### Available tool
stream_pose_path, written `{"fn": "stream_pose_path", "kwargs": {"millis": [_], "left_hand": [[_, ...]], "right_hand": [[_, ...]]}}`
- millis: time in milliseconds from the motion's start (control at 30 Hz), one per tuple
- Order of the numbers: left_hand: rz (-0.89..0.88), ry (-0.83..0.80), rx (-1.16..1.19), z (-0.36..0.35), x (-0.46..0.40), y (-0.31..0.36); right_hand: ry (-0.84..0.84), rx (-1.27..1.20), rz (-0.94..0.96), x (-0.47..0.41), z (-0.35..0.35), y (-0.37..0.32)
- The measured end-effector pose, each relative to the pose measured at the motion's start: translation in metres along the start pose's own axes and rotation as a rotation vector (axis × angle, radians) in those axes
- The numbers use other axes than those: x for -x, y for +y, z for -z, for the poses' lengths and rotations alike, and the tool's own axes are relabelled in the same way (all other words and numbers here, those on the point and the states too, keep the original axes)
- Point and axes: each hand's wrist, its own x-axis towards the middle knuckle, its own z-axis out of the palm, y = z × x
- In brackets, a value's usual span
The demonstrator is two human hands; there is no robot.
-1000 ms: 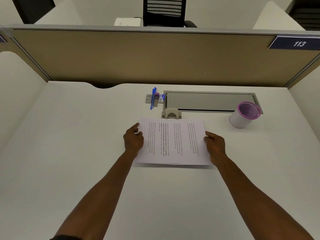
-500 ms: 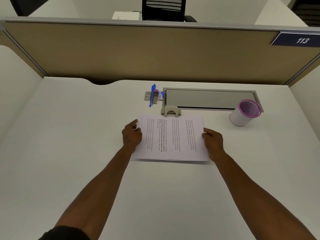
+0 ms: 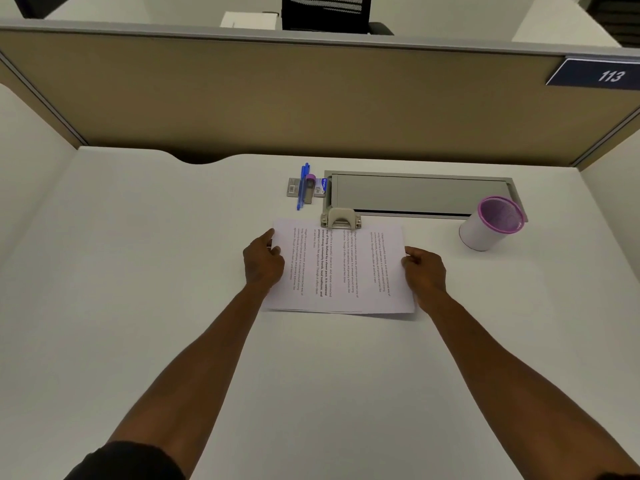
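Note:
A thin stack of printed sheets (image 3: pixel 341 268) lies on the white desk (image 3: pixel 173 271), text running sideways. My left hand (image 3: pixel 262 261) holds its left edge, thumb on top. At the right edge my right hand (image 3: pixel 424 270) pinches the stack. The far edge of the sheets reaches into the mouth of a small beige hole punch (image 3: pixel 341 218), which stands just behind them.
A blue pen (image 3: pixel 302 187), a pink-capped stick and small cards lie at the back left of the punch. A grey cable tray lid (image 3: pixel 419 194) is set in the desk. A white cup with a purple rim (image 3: pixel 491 223) stands right. A tan partition (image 3: pixel 311 98) closes the back.
Both hands have slid the sheets a little away from me, so their far edge now meets the hole punch.

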Motion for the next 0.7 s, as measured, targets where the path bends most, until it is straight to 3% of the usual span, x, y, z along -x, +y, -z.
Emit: {"fn": "stream_pose_path", "kwargs": {"millis": [367, 500, 700], "left_hand": [[-0.251, -0.044, -0.416, -0.006, 0.001, -0.009], [-0.456, -0.083, -0.567, -0.011, 0.0, -0.002], [-0.743, -0.19, -0.778, -0.029, -0.008, 0.028]], "right_hand": [[0.004, 0.472, 0.29, 0.003, 0.002, 0.0], [0.028, 0.558, 0.435, -0.002, -0.001, -0.01], [-0.163, 0.815, 0.758, -0.015, -0.023, -0.053]]}}
